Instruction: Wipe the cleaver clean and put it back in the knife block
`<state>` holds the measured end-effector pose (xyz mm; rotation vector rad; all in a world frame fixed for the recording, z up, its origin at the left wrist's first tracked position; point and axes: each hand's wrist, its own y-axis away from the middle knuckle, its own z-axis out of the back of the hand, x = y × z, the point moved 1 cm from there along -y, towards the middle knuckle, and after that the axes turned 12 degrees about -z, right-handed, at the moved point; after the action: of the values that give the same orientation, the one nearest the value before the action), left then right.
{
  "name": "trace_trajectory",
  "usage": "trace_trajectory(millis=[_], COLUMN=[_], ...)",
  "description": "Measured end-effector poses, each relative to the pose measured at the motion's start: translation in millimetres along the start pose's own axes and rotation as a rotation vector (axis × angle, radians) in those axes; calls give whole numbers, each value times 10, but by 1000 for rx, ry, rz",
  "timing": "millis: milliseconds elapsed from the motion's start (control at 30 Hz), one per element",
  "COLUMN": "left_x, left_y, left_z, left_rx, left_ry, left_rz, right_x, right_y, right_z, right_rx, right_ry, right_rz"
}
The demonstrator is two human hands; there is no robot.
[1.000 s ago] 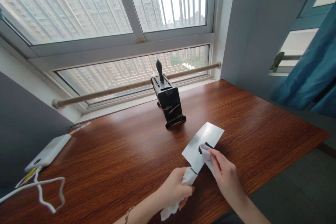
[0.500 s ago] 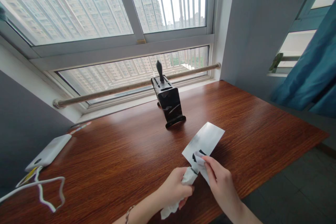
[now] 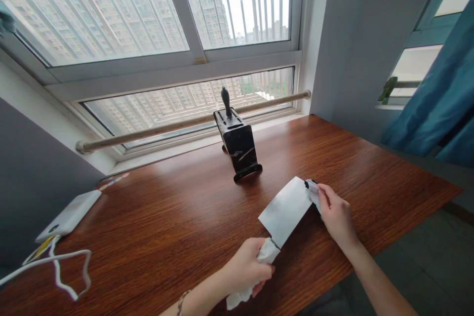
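A broad shiny cleaver blade [image 3: 287,210] is held flat over the wooden table [image 3: 155,227]. My left hand [image 3: 247,269] grips its handle, which is wrapped in a white tissue [image 3: 255,276]. My right hand [image 3: 335,215] pinches a small dirty tissue [image 3: 313,190] against the blade's far tip. A black knife block [image 3: 239,145] with one black handle sticking up stands behind the blade, near the window.
A white power bank [image 3: 68,215] and a looped white cable [image 3: 55,264] lie at the table's left end. A wooden rod [image 3: 185,121] runs along the window sill. Blue curtain [image 3: 440,103] hangs at the right, past the table's edge.
My right hand slid the small tissue along the blade, from near the handle out to the far tip. My left hand and the blade stayed put.
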<state>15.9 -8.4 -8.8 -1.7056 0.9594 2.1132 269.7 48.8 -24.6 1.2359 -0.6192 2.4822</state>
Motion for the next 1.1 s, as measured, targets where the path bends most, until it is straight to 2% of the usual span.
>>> trace_trajectory(millis=[133, 200, 267, 333, 467, 533, 633, 700, 767, 833, 900, 933, 1000, 1067, 1100], left_x=[1, 2, 6, 4, -57, -127, -266, -357, -431, -491, -542, -562, -576, -553, -530], left_y=[-7, -5, 0, 11, 52, 88, 162, 212, 251, 274, 277, 269, 233, 183, 159], left_z=[13, 14, 11, 8, 14, 27, 72, 130, 202, 270, 316, 327, 320, 295, 284], left_rx=[16, 19, 15, 3, -36, -49, -19, 45, 182, 349, 431, 413, 340, 240, 182], left_ry=[-9, -25, -49, -94, -257, -330, -349, -215, 19, 250, 458, 550, 694, 753, 770], left_rz=[2, -3, -13, -25, -56, -59, -54, -61, -85, -151, -242, -274, -250, -237, -281], right_x=[-80, -137, -196, -231, -195, -166, -166, -185, -205, -226, -251, -267, -298, -319, -322], right_y=[-59, -82, -107, -128, -141, -142, -145, -144, -144, -150, -165, -175, -190, -192, -186], right_z=[37, 35, 18, 7, 53, 89, 110, 103, 95, 93, 97, 98, 96, 87, 81], right_rx=[-20, -18, 61, 198, 451, 522, 517, 494, 478, 450, 426, 426, 451, 490, 508], right_ry=[-106, -232, -413, -595, -795, -852, -920, -956, -1003, -1052, -1081, -1091, -1119, -1162, -1173], right_rz=[-135, -212, -318, -440, -609, -655, -704, -732, -772, -817, -848, -860, -881, -907, -907])
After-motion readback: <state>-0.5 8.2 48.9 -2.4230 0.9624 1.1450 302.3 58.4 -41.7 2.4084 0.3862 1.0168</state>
